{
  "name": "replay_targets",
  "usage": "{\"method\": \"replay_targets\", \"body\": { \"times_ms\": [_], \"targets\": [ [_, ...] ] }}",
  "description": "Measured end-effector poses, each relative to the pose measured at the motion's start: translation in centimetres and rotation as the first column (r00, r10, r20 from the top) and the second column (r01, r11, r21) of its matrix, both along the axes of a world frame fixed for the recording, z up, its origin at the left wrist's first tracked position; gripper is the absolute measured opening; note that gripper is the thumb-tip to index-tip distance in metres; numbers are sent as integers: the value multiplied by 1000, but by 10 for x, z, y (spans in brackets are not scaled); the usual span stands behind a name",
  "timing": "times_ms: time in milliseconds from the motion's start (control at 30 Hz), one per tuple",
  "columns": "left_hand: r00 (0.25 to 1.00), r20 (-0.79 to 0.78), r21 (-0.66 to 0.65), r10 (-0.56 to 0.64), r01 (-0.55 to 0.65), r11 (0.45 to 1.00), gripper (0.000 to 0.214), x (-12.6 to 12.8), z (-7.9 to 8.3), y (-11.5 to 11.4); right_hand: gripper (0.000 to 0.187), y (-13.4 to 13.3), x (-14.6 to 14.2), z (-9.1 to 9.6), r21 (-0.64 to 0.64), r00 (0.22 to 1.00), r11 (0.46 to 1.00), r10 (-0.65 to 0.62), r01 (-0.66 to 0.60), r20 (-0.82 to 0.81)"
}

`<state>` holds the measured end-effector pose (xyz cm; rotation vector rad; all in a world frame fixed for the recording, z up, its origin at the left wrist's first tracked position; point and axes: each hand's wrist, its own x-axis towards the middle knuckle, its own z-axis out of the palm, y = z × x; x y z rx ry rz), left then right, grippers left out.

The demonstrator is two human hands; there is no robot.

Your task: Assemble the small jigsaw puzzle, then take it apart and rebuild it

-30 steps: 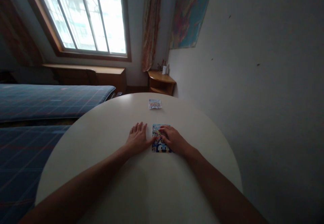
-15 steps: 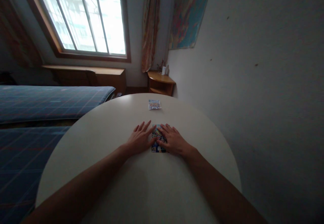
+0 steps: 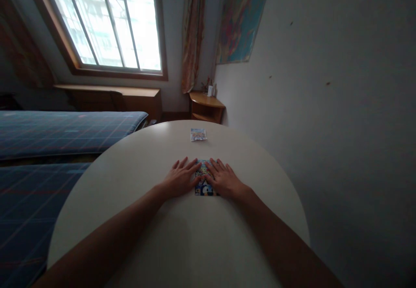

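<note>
A small, colourful printed sheet [image 3: 204,188] lies flat on the round white table [image 3: 136,158], with a dark blue figure near its lower edge. My left hand [image 3: 181,178] rests palm down at its left side, fingers spread, the thumb and forefinger touching the left edge. On the right, my right hand [image 3: 224,179] lies flat with fingers apart and covers part of the sheet's right side. Farther back sits a small printed packet [image 3: 198,134], apart from both hands. What the sheet shows beneath my fingers is hidden.
Beyond the table's left edge are beds with blue checked mattresses [image 3: 65,132]. A white wall [image 3: 325,149] runs along the right. A wooden corner shelf [image 3: 207,100] and a long desk [image 3: 139,92] stand at the back, under a bright window [image 3: 107,23].
My right hand has shifted slightly to the right, so more of the sheet shows between my hands. My left hand's fingers have lowered a little; the packet has stayed put.
</note>
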<state>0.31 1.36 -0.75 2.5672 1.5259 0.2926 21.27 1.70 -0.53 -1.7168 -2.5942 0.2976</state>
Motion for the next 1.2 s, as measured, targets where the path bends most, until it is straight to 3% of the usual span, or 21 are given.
{"method": "replay_targets", "body": {
  "times_ms": [367,800,933,1100,1200],
  "targets": [
    [1000,1,2,0,0,1000,60,-2,-7,4,58,-2,3,3,52,999,998,25,-27,34],
    [1000,19,65,-7,6,998,58,-4,-4,5,55,1,17,8,-4,991,992,-130,130,-14],
    [1000,30,75,-1,-1,997,58,-4,-5,6,58,2,18,9,-1,991,991,-131,131,-36],
    [999,38,50,7,-9,999,60,-4,-4,6,76,5,20,8,28,995,995,-100,100,-19],
    [999,42,47,19,-21,999,59,-3,-3,6,73,7,21,6,76,995,993,-87,90,-39]
  ]
}}
